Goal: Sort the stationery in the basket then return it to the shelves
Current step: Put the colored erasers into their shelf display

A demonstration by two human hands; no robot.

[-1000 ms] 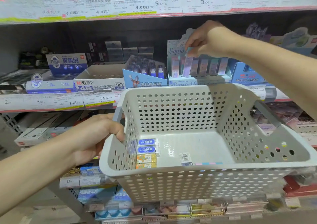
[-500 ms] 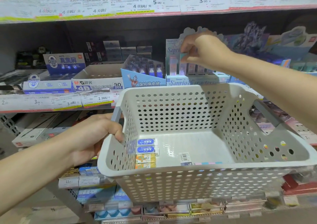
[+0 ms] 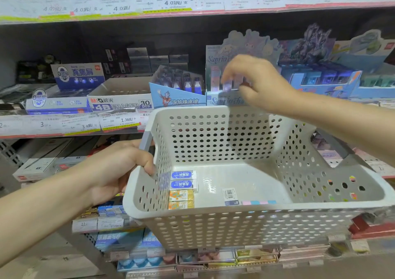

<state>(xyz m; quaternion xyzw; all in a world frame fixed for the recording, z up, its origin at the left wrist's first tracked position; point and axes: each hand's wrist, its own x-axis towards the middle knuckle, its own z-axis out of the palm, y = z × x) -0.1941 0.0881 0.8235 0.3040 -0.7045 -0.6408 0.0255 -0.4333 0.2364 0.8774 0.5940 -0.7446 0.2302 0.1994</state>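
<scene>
My left hand (image 3: pixel 119 171) grips basket (image 3: pixel 235 225) handle at 9 o'clock; right hand (image 3: pixel 256 82) blurred at 12, fingers loose, hold unclear.

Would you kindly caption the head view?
Left hand grips the basket holding erasers; right hand hovers at the shelf display.

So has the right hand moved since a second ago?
Yes. The right hand has dropped and pulled back from the Sanrio box toward the basket.
</scene>
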